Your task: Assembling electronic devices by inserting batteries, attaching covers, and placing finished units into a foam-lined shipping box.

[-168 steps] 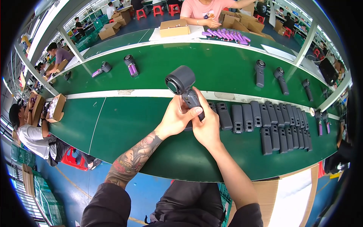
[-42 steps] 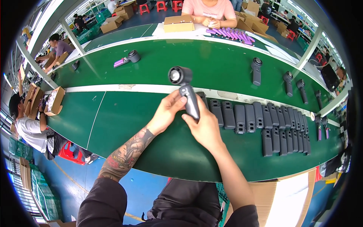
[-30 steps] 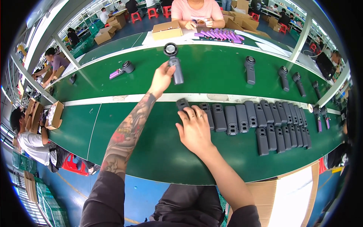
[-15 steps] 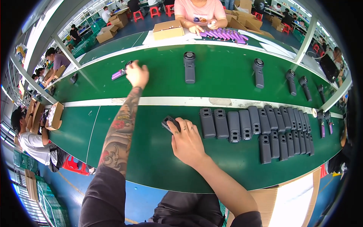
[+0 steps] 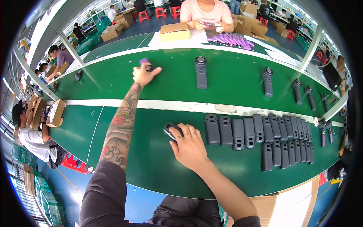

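Note:
My left hand is over the far green belt, its fingers closed round a small assembly with a black round head and a purple cell showing beyond the fingertips. Part of that assembly is hidden by the hand. On the near table my right hand grips a dark grey handle shell, which lies tilted under the thumb and fingers. To its right, several like grey handle shells lie in two rows. A grey handheld device with a round head rests on the belt, right of my left hand.
More round-headed devices lie along the belt to the right. A white rail divides belt and table. Across the belt a person in pink handles parts beside purple cells and a cardboard box. Another person sits at the left.
My left hand has closed round the purple-celled assembly and turned it, so the cell now points away. My right hand keeps its grip on the shell. The person opposite has raised both hands.

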`<state>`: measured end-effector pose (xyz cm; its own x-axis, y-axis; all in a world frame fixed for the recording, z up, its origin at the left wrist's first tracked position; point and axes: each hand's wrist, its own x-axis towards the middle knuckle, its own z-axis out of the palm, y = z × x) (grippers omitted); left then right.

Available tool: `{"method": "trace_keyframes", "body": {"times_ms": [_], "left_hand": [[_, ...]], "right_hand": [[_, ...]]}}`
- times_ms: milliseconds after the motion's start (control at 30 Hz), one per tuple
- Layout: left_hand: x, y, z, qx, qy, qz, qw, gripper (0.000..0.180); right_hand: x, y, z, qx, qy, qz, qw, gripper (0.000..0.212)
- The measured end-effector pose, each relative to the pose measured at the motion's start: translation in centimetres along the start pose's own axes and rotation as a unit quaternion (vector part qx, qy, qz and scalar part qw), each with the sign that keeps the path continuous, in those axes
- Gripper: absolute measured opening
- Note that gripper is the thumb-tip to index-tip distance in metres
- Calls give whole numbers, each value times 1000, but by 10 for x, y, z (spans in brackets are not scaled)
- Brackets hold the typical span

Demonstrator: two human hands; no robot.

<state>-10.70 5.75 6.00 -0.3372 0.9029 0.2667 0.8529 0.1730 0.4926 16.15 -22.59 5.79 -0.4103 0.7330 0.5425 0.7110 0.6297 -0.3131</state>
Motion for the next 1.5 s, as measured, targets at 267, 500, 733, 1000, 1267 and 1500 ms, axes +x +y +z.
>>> {"method": "trace_keyframes", "body": {"times_ms": [267, 500, 733, 1000, 1267, 1500], "left_hand": [[-107, 59, -25, -410, -70, 108, 903, 58], [-192, 60, -81, -818, -121, -161, 538, 47], [-253, 89, -79, -837, -272, -52, 473, 44], [-262, 100, -84, -838, -323, -54, 436, 43], [-269, 93, -74, -762, -307, 28, 569, 56], [-265, 92, -71, -726, -319, 58, 607, 74]], "right_hand": [[-29, 13, -38, 62, 58, 41, 996, 41], [-27, 13, -50, 173, 141, 64, 973, 43], [-21, 14, -50, 216, 136, 95, 962, 43], [-19, 11, -43, 157, 131, 79, 976, 44], [-25, 13, -46, 53, 97, 74, 991, 46], [-23, 21, -46, 106, 129, 72, 983, 45]]}}
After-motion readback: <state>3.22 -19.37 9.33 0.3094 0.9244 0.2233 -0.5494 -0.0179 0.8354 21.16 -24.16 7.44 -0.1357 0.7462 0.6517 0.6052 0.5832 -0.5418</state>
